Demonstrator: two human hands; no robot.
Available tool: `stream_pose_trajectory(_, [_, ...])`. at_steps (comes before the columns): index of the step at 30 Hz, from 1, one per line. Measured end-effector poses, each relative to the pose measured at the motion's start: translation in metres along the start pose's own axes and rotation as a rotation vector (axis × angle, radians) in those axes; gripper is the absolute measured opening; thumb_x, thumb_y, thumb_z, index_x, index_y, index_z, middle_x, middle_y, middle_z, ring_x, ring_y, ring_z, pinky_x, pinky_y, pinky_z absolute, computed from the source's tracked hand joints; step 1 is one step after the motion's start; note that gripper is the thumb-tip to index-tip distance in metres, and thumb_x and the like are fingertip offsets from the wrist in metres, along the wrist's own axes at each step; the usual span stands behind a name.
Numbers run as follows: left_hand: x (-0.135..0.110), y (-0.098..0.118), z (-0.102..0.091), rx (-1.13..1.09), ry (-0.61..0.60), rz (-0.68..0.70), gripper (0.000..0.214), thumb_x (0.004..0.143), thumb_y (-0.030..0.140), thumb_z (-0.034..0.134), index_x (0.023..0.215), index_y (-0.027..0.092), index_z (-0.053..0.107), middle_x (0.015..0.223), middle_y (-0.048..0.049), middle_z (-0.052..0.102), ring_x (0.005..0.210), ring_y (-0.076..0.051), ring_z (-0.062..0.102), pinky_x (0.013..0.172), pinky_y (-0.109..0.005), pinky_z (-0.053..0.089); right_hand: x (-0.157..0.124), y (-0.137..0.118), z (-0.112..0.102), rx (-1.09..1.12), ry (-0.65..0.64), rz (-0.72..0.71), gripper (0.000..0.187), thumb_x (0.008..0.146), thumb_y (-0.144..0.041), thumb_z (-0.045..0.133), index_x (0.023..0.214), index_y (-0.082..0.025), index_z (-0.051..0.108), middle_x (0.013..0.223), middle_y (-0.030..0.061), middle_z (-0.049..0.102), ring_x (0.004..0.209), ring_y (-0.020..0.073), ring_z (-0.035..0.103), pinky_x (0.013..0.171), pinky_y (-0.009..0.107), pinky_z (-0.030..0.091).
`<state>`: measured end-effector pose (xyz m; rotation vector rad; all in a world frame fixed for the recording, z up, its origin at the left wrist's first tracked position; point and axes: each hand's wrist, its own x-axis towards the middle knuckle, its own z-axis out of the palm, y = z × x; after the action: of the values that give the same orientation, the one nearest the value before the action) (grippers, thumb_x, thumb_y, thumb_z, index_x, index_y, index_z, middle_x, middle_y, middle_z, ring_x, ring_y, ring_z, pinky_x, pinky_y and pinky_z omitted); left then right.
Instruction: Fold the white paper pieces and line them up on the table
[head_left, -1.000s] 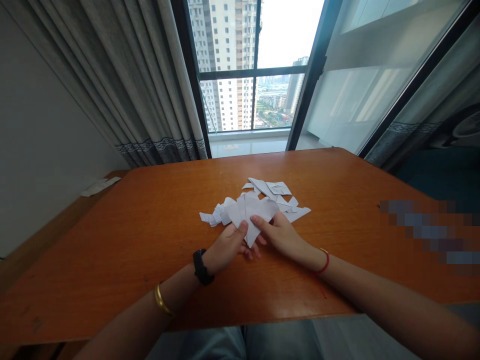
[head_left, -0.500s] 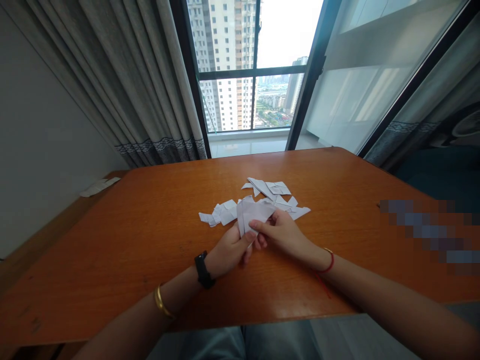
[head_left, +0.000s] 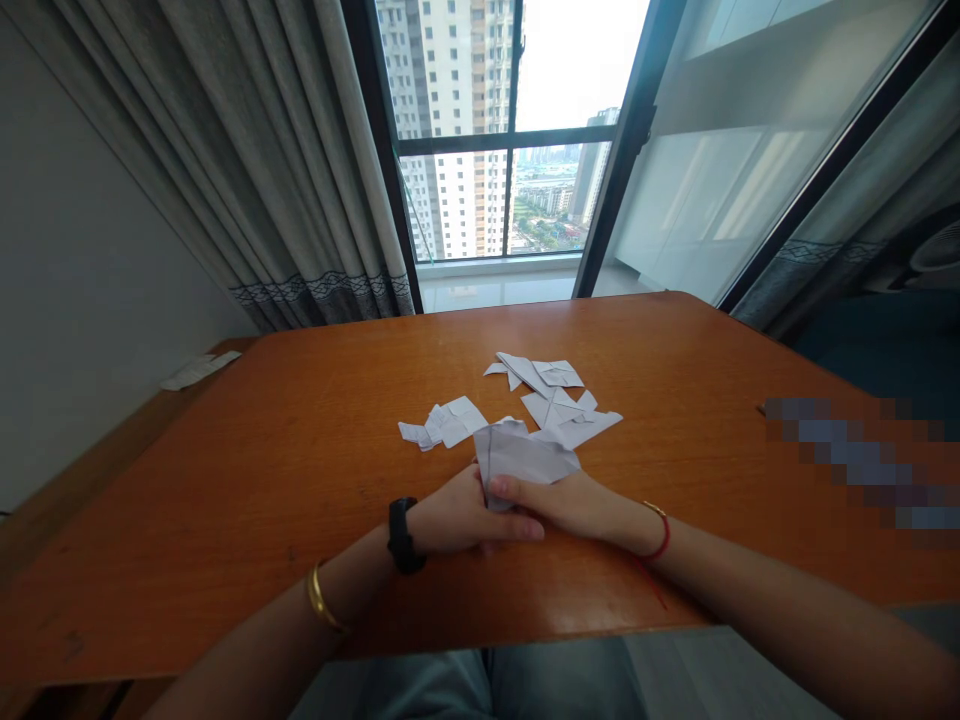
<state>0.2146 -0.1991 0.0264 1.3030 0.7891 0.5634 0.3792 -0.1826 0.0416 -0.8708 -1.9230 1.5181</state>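
No words or numbers can be read here. The folded white paper (head_left: 521,462) shows no writing (the black watch band (head_left: 402,535) shows none too), and a fuzzy patch (head_left: 855,465) hides one spot.

The left hand (head_left: 465,520) lies curled on its side, its fingers stretching across beneath the right hand (head_left: 562,503), whose fingers point inward and press down from above, the two hands overlapping at the middle. Both forearms slant in from the lower corners. A black watch (head_left: 402,535) circles the left wrist, a gold bangle (head_left: 321,600) sits further up that forearm, and a red cord (head_left: 661,538) ties the right wrist
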Motion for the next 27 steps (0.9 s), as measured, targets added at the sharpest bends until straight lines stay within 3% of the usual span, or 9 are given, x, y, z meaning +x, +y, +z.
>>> stream_pose_trajectory(3, [-0.001,0.004,0.001,-0.083,-0.003,-0.064,0.039,0.065,0.047,0.077,0.085,0.018,0.060,0.054,0.0047,0.048,0.040,-0.005,0.033,0.037,-0.019,0.024,-0.001,-0.003,-0.004,0.047,0.010,0.009,0.040,0.079,-0.050,0.062,0.108,-0.022,0.064,0.112,0.0061,0.065,0.105,0.0237,0.058,0.100,0.039,0.041])
stream_pose_trajectory(6, [-0.004,0.010,0.001,-0.250,-0.220,-0.285,0.042,0.074,0.054,0.067,0.064,0.019,0.046,0.044,0.0092,0.027,0.037,-0.004,0.019,0.035,-0.018,0.015,-0.002,-0.009,-0.008,0.288,-0.113,-0.037,0.058,0.069,-0.056,0.070,0.114,-0.021,0.059,0.114,0.0080,0.063,0.106,0.0257,0.058,0.094,0.040,0.045])
stream_pose_trajectory(9, [-0.006,0.013,0.001,-0.361,-0.397,-0.396,0.041,0.078,0.052,0.062,0.063,0.019,0.043,0.042,0.0100,0.023,0.035,-0.004,0.016,0.034,-0.018,0.015,-0.003,-0.009,-0.006,0.493,-0.179,-0.106,0.068,0.063,-0.050,0.077,0.119,-0.022,0.051,0.109,0.0078,0.062,0.103,0.0246,0.058,0.088,0.038,0.048])
stream_pose_trajectory(13, [-0.004,0.010,0.005,-0.426,-0.285,-0.301,0.043,0.072,0.052,0.070,0.067,0.018,0.043,0.046,0.0083,0.033,0.037,-0.004,0.027,0.038,-0.018,0.028,-0.002,-0.002,-0.001,0.464,-0.148,-0.134,0.068,0.060,-0.041,0.081,0.118,-0.024,0.049,0.102,0.0051,0.059,0.096,0.0216,0.059,0.086,0.037,0.048])
stream_pose_trajectory(16, [-0.003,0.009,0.007,-0.469,-0.218,-0.277,0.046,0.076,0.058,0.064,0.069,0.019,0.041,0.045,0.0105,0.026,0.038,-0.003,0.016,0.037,-0.015,0.017,-0.001,0.000,-0.006,0.304,-0.020,-0.193,0.077,0.062,-0.048,0.079,0.127,-0.025,0.045,0.114,0.0087,0.057,0.101,0.0240,0.058,0.085,0.037,0.048])
stream_pose_trajectory(20, [-0.003,0.008,0.006,-0.422,-0.175,-0.240,0.041,0.080,0.057,0.059,0.074,0.018,0.046,0.042,0.0115,0.025,0.036,-0.003,0.014,0.035,-0.016,0.014,-0.004,-0.005,-0.019,-0.229,0.362,-0.440,0.074,0.075,-0.039,0.071,0.140,-0.029,0.036,0.139,0.0098,0.045,0.125,0.0276,0.044,0.101,0.043,0.038])
stream_pose_trajectory(23, [0.000,0.003,0.006,-0.256,0.001,-0.149,0.042,0.077,0.058,0.061,0.074,0.018,0.046,0.044,0.0100,0.035,0.035,-0.004,0.024,0.034,-0.017,0.021,-0.007,-0.010,-0.024,-0.659,0.337,-0.498,0.047,0.088,-0.029,0.055,0.134,-0.028,0.047,0.132,0.0084,0.055,0.121,0.0259,0.049,0.104,0.046,0.033])
stream_pose_trajectory(25, [0.003,-0.001,0.006,-0.164,0.096,-0.106,0.044,0.077,0.059,0.060,0.072,0.019,0.043,0.045,0.0095,0.037,0.035,-0.004,0.026,0.035,-0.018,0.023,-0.008,-0.011,-0.023,-0.786,0.305,-0.512,0.045,0.091,-0.027,0.050,0.135,-0.025,0.046,0.127,0.0085,0.059,0.116,0.0246,0.053,0.101,0.045,0.035])
stream_pose_trajectory(27, [0.004,-0.003,0.006,-0.125,0.156,-0.063,0.043,0.079,0.059,0.057,0.073,0.019,0.043,0.047,0.0100,0.035,0.037,-0.004,0.025,0.036,-0.019,0.022,-0.008,-0.011,-0.022,-0.843,0.406,-0.520,0.051,0.090,-0.028,0.051,0.139,-0.021,0.041,0.132,0.0104,0.055,0.120,0.0252,0.049,0.101,0.045,0.035])
